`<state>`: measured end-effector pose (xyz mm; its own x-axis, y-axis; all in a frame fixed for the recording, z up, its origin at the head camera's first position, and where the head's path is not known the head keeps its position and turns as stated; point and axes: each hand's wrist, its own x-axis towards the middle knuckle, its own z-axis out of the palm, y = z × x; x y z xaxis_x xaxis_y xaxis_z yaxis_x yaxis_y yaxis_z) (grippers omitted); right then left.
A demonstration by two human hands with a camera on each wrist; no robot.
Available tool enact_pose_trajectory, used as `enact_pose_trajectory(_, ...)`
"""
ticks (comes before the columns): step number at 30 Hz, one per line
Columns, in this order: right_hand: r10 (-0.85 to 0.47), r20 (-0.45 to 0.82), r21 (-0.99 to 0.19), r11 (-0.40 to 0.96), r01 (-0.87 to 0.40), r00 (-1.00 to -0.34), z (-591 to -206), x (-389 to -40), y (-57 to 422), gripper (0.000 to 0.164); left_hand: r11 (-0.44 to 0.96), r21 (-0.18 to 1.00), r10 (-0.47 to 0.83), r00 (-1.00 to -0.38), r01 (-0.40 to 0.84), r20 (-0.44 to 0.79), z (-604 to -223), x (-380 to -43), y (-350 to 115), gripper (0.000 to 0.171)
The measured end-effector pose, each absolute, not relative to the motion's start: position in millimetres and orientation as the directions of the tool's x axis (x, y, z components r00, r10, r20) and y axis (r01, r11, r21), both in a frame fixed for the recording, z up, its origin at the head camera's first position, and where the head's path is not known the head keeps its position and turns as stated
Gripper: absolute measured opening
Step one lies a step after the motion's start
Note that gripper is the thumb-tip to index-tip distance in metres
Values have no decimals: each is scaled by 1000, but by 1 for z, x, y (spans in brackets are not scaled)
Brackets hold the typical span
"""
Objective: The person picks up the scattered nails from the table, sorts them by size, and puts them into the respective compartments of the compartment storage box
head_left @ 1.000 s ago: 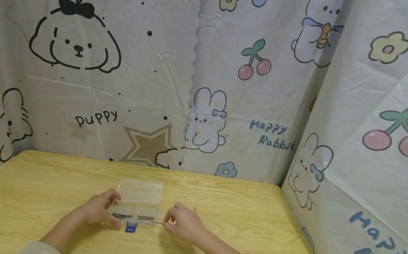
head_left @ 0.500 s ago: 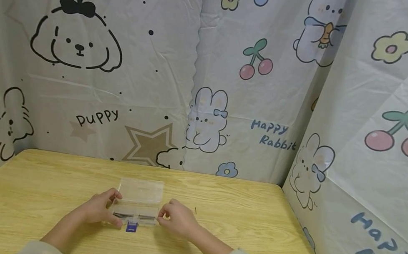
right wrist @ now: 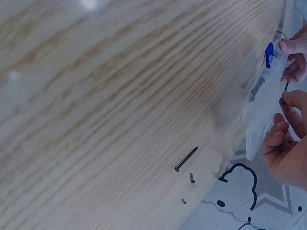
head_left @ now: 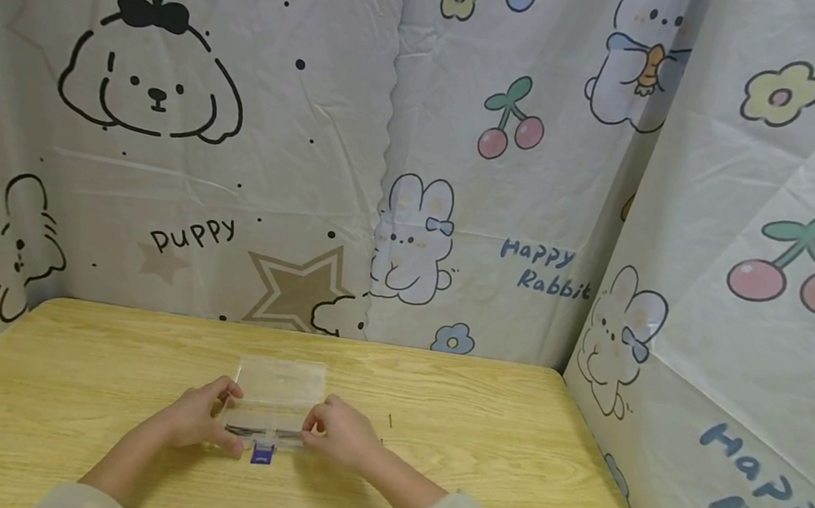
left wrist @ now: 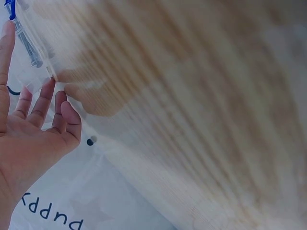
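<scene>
A clear plastic box [head_left: 281, 382] with its lid raised stands on the table, a blue latch [head_left: 261, 454] at its front. Dark nails [head_left: 245, 432] lie in its front compartments. My left hand [head_left: 196, 414] holds the box's left end, thumb at the front and fingers farther back. At the box's right front compartment, my right hand [head_left: 345, 435] pinches a thin dark nail [right wrist: 286, 87] between thumb and fingertip. In the right wrist view, the nail points toward the left hand, over the box. The fingers cover part of the compartment in the head view.
Right of the box, a long loose nail [right wrist: 186, 159] lies on the wooden table [head_left: 504, 466], with a shorter one [right wrist: 192, 178] and a tiny one [right wrist: 183, 201] near it. A printed cloth [head_left: 313, 151] hangs behind the table, another at the right.
My right hand has moved left with the nail, from beside the box to over its right front compartment. The left hand and box stay in place.
</scene>
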<state>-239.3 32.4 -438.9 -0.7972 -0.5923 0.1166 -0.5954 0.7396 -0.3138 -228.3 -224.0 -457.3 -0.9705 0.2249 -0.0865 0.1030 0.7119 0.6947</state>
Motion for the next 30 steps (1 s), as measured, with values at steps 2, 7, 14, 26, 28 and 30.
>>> enact_pose_trajectory(2, -593, 108, -320, 739, -592, -798, -440, -239, 31, 8, 710, 696, 227, -970, 104, -87, -457, -228, -224, 82)
enact_pose_trajectory(7, -593, 102, -322, 740, -591, -799, -442, -239, 28, 7, 709, 699, 219, -971, 89, -98, -457, -229, -224, 82)
enact_pose_trajectory(14, -589, 100, -323, 743, -586, -802, -445, -240, 27, 8, 702, 706, 233, -967, 96, -100, -455, -228, -223, 80)
enact_pose_trajectory(26, -587, 112, -353, 731, -584, -802, -448, -245, 22, 9, 708, 700, 219, -971, 94, -91, -456, -227, -223, 82)
enact_pose_trajectory(28, -585, 112, -355, 731, -582, -803, -448, -245, 21, 9, 710, 697, 222, -971, 98, -90, -456, -228, -223, 83)
enact_pose_trajectory(30, -584, 109, -356, 733, -580, -805, -448, -246, 21, 10, 709, 698, 224, -970, 97, -92, -456, -228, -223, 83)
